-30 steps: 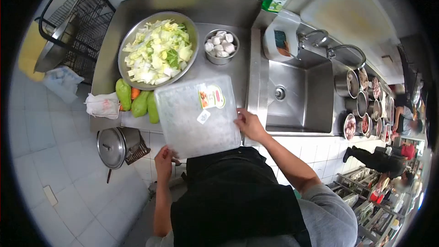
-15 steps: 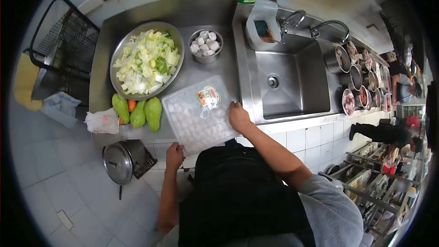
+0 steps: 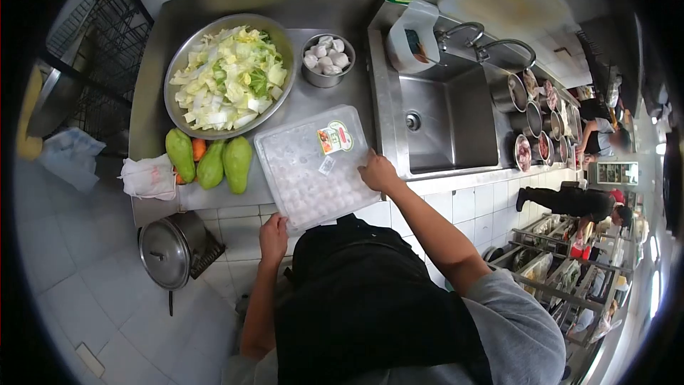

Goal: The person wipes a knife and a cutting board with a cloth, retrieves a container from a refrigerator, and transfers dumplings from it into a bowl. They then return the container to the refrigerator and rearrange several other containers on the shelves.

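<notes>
Standing at the steel counter [image 3: 324,96], the person held a clear rectangular plastic tray [image 3: 306,171] packed with white balls. The left hand [image 3: 273,237] had its grip clenched on the tray's near corner, which overhung the counter's front edge, while the right hand [image 3: 377,173] grasped the tray's right side. Beyond lay three green oval fruits [image 3: 210,164], then a wide steel bowl [image 3: 288,36] of chopped cabbage and a small steel bowl [image 3: 324,80].
</notes>
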Action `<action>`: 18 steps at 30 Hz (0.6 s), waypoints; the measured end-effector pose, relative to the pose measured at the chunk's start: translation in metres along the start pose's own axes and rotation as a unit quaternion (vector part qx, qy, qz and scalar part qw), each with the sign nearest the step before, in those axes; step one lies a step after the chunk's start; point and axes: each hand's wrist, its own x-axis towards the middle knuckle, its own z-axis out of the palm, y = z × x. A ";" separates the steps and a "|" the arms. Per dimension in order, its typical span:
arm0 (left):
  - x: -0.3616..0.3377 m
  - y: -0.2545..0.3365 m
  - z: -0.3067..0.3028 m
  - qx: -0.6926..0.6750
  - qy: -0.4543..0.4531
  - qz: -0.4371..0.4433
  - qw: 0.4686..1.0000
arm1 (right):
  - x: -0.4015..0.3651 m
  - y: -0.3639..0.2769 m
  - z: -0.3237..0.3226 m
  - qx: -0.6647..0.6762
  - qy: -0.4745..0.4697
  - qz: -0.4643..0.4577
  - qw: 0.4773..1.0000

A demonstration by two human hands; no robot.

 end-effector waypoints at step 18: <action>0.012 0.029 -0.021 -0.044 -0.116 -0.118 0.985 | 0.050 -0.004 -0.005 -0.131 0.052 -0.039 0.989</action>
